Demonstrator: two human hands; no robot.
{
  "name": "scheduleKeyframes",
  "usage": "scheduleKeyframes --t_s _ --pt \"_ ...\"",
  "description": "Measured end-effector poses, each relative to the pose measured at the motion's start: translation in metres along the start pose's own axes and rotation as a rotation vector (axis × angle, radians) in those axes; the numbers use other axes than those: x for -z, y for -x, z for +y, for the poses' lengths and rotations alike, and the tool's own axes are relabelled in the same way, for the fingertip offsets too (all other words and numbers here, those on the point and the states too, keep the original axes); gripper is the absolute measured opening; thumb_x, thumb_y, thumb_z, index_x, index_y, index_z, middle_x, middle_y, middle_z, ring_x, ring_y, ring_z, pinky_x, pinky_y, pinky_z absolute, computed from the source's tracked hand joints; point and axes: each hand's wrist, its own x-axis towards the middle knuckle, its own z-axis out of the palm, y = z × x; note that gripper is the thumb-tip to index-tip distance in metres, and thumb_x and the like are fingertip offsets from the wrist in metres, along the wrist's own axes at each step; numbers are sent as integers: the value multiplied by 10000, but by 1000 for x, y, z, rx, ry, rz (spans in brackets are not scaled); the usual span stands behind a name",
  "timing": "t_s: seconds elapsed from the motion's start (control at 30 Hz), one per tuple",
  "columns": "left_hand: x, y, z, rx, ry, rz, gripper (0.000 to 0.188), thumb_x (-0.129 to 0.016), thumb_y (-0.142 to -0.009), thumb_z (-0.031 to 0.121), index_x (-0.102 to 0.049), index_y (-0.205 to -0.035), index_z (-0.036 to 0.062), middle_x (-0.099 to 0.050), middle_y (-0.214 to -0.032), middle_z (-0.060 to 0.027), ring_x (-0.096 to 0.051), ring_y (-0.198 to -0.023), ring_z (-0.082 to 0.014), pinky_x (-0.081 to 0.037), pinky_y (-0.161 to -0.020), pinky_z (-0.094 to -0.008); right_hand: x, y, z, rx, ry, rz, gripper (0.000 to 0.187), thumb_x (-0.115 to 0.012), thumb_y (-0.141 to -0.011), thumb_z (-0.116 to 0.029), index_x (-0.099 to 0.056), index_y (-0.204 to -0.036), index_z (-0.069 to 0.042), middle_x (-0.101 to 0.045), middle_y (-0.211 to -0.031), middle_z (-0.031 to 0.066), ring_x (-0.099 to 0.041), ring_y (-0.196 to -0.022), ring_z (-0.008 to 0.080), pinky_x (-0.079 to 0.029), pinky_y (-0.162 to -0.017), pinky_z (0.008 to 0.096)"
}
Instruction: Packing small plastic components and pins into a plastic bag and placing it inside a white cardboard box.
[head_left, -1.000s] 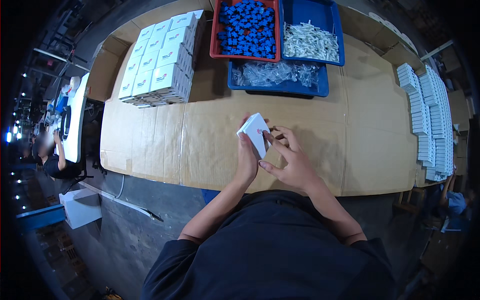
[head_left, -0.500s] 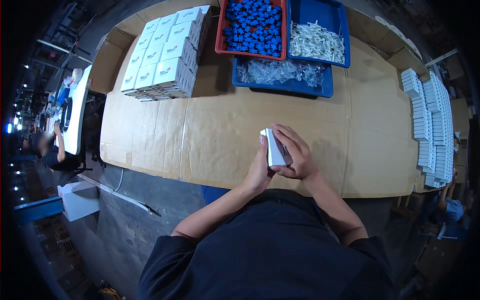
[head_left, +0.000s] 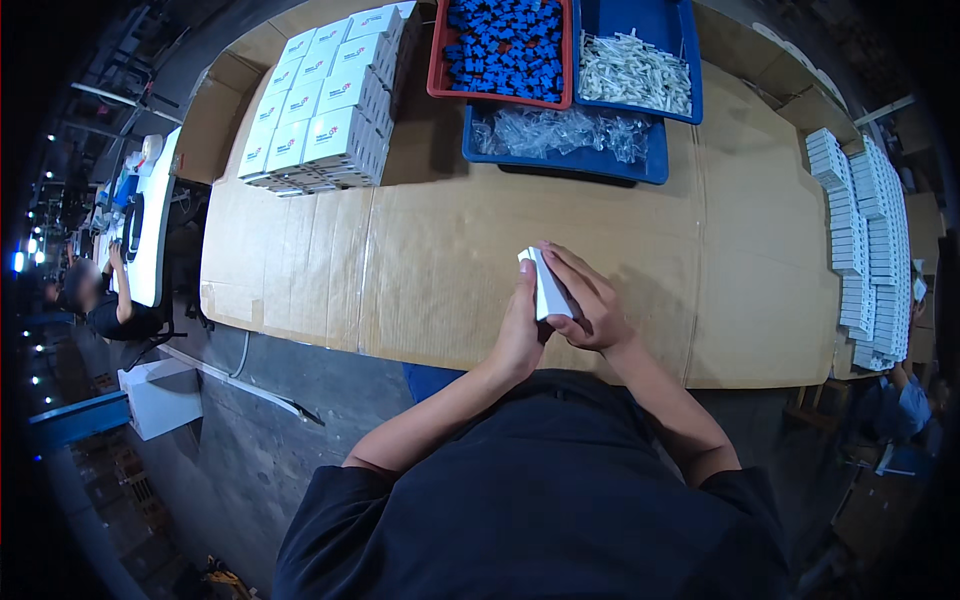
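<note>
A small white box [head_left: 549, 290] is held between both my hands above the near edge of the cardboard-covered table. My left hand [head_left: 520, 325] grips its left side, with the thumb along the upper edge. My right hand [head_left: 595, 305] wraps round the right side, its fingers over the far end and its thumb at the near corner. The palms and fingers hide the box's underside and much of its right face.
Stacked white boxes [head_left: 310, 125] stand at the far left of the cardboard-covered table [head_left: 450, 250]. At the back are a red bin [head_left: 436, 60] of blue parts, a blue bin [head_left: 690, 60] of white pieces and a blue tray [head_left: 560, 169] of clear plastic pieces. White stacks [head_left: 860, 240] line the right edge.
The box has turned slightly in my hands, so less of its printed right face shows. My right fingers have shifted a little along it. The view has moved slightly.
</note>
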Motion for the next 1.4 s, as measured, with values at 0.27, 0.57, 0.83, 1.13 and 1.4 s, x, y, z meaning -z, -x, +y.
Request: scheduleKeyframes --t_s 0.27,0.57,0.83,1.13,1.4 --pt "-9 -2 8 -9 43 71 652 -414 -1057 655 -501 -1424 124 -628 -1231 -57 -632 -1145 -177 -542 -958 -351 -3 -9 -3 -38 -31 -50 734 -668 -963 -458 -510 -1439 78 -548 -1435 284 -588 -1289 429 -506 -1060 466" --pt "-9 1 8 -24 7 -20 636 -442 -1074 598 -468 -1451 86 -605 -1268 -59 -609 -1168 -172 -514 -983 -342 -19 -4 -4 -30 -92 141 699 -527 -1047 -493 -536 -1448 79 -561 -1407 313 -600 -1263 457 -523 -1029 462" --pt "-8 2 6 -64 10 -5 611 -419 -1080 596 -474 -1421 92 -601 -1247 -59 -612 -1146 -172 -505 -989 -343 -22 -2 -6 -65 -98 145 701 -450 -1072 -507 -538 -1439 83 -564 -1415 303 -607 -1252 461 -524 -1023 468" --pt "-2 -5 3 -79 -69 -39 692 -351 -1077 643 -438 -1473 82 -588 -1310 -72 -585 -1213 -175 -469 -1049 -377 -19 -5 -8 -168 -158 162 787 -365 -1072 -584 -522 -1445 90 -554 -1439 294 -574 -1306 445 -484 -1075 466" --pt "20 -9 -2 -461 -517 -259 849 -651 -1017 376 -183 -1628 17 -367 -1548 -154 -322 -1491 -282 -268 -1227 -428 -13 -14 -19 -229 -195 224 869 -291 -1062 -661 -538 -1437 83 -534 -1470 273 -513 -1384 413 -387 -1164 464"
